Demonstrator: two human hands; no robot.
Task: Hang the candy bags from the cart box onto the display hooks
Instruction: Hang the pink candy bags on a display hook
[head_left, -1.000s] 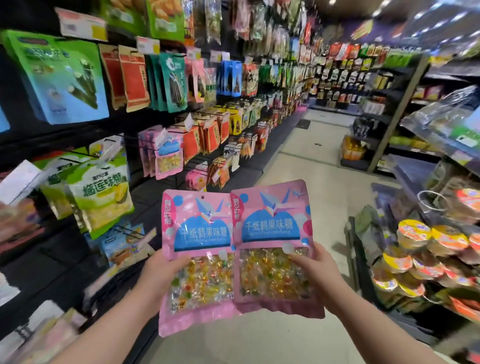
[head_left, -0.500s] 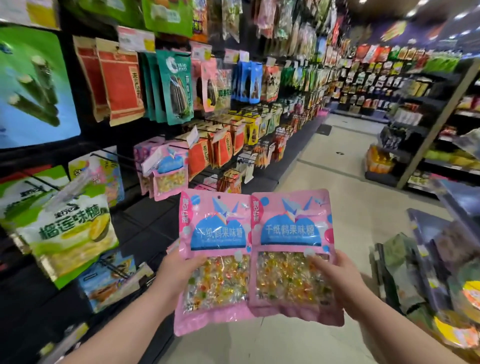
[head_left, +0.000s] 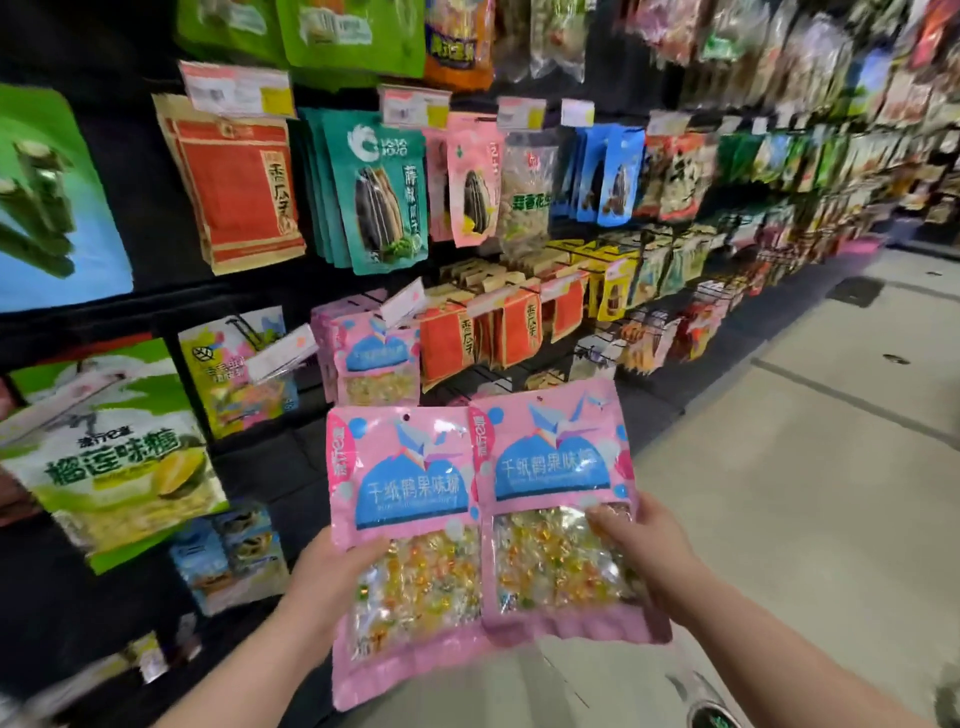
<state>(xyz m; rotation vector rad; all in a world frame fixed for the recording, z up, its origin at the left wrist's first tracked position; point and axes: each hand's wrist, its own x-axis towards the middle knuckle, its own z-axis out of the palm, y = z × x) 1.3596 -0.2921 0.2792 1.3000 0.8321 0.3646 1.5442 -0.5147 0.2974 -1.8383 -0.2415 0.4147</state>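
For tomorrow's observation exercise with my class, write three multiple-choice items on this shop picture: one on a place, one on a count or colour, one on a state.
1. Where do the matching pink bags already on display hang?
A. Just above the bags being held
B. On the floor
C. Across the aisle

2. How many pink candy bags are being held?
A. One
B. Two
C. Four

3. What state are the held bags in?
A. Hung on a hook
B. Torn open
C. Gripped, not yet hung

Answers:
1 A: the same crane design shows on the rack above them.
2 B: the left hand holds the left bag and the right hand holds the right bag.
3 C: both punch holes are free of any hook.
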